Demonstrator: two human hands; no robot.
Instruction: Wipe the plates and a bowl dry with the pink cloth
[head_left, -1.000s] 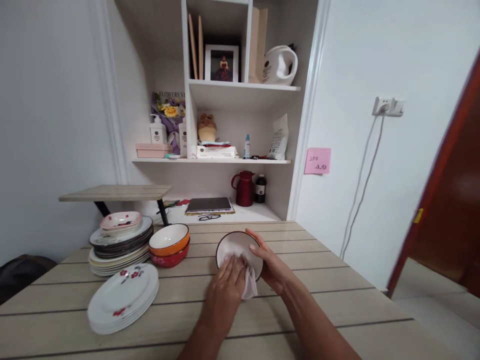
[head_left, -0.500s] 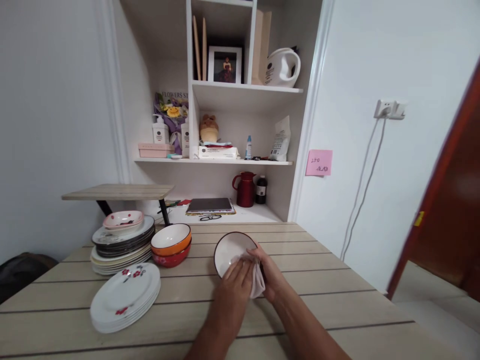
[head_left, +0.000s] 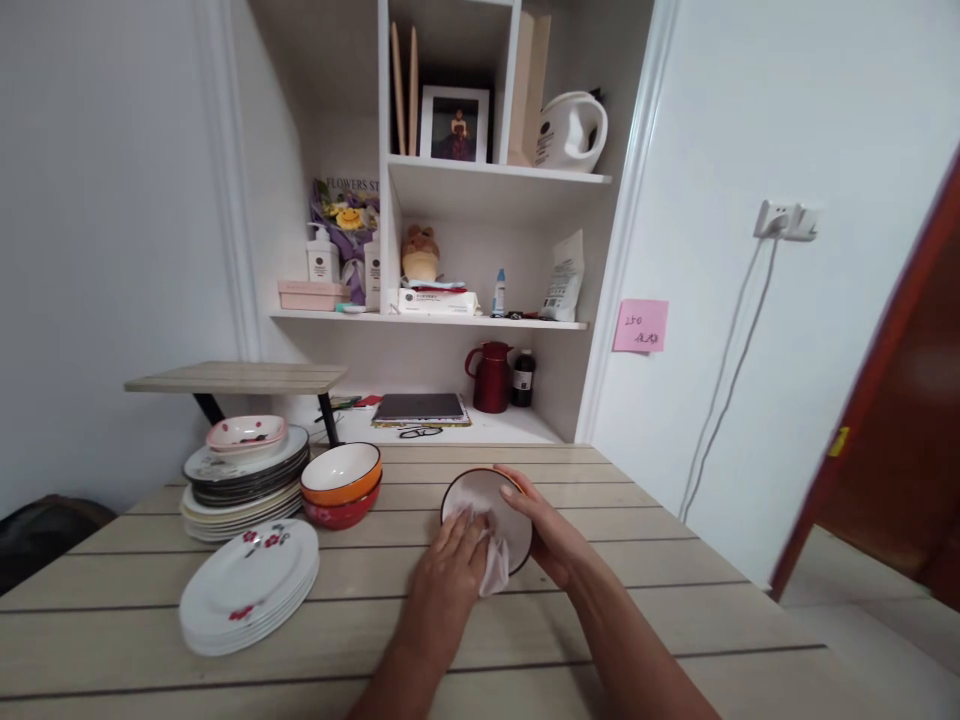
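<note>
A white bowl [head_left: 514, 530] with a dark rim is tilted toward me over the middle of the table. My right hand [head_left: 546, 528] grips its right side, thumb on the rim and fingers behind it. Pressed into the bowl, my left hand [head_left: 456, 552] has its fingers on a pale pink cloth [head_left: 495, 568], which hangs over the near rim. To the left, an orange bowl [head_left: 341, 478] is nested in a red bowl [head_left: 343, 512]. The underside of the white bowl is hidden.
White flowered plates [head_left: 251, 585] are stacked at the front left. Behind them stands a taller plate stack [head_left: 244, 490] topped by a pink-and-white dish [head_left: 246, 434]. A small raised stand [head_left: 236, 378], a laptop [head_left: 418, 407] and a red jug [head_left: 491, 378] are at the back.
The white bowl has shifted slightly right and turned more toward me. My left hand and the cloth have moved left across its inside, and my right hand has moved a little right.
</note>
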